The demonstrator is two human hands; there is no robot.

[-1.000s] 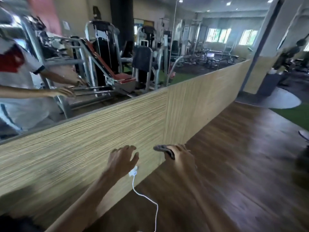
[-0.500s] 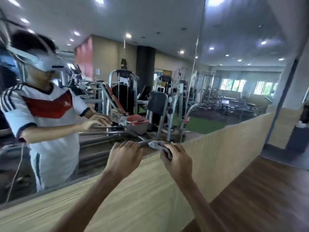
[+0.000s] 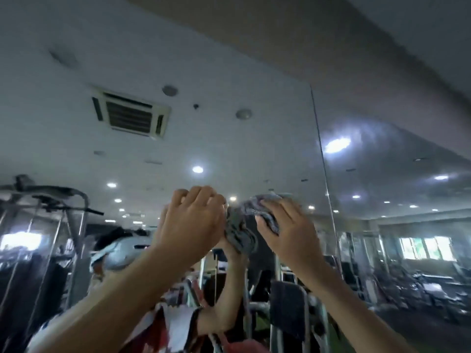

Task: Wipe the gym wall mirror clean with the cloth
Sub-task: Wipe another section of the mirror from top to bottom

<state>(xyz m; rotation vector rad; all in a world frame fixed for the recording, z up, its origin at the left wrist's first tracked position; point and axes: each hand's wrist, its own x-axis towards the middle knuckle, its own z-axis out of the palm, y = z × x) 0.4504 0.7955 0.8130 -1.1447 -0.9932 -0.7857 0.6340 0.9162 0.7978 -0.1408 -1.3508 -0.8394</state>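
The wall mirror [image 3: 254, 143] fills the view and reflects the gym ceiling and machines. My right hand [image 3: 288, 233] is raised high in front of the glass and grips a crumpled grey cloth [image 3: 257, 210], which bunches out past its fingers and thumb. My left hand [image 3: 191, 222] is up beside it, just left of the cloth, with its fingers curled. The back of that hand hides whether it holds a cloth edge. Below the cloth, the mirror shows a reflected arm and the cloth's reflection.
A vertical seam [image 3: 321, 149] between two mirror panels runs just right of my right hand. The mirror's top edge slants across the upper right under the ceiling. A person wearing a headset [image 3: 119, 250] shows in the reflection at lower left.
Both hands have risen from waist height by the wooden wall panel to high on the mirror. The view has tilted up with them. The cloth stays in my right hand.
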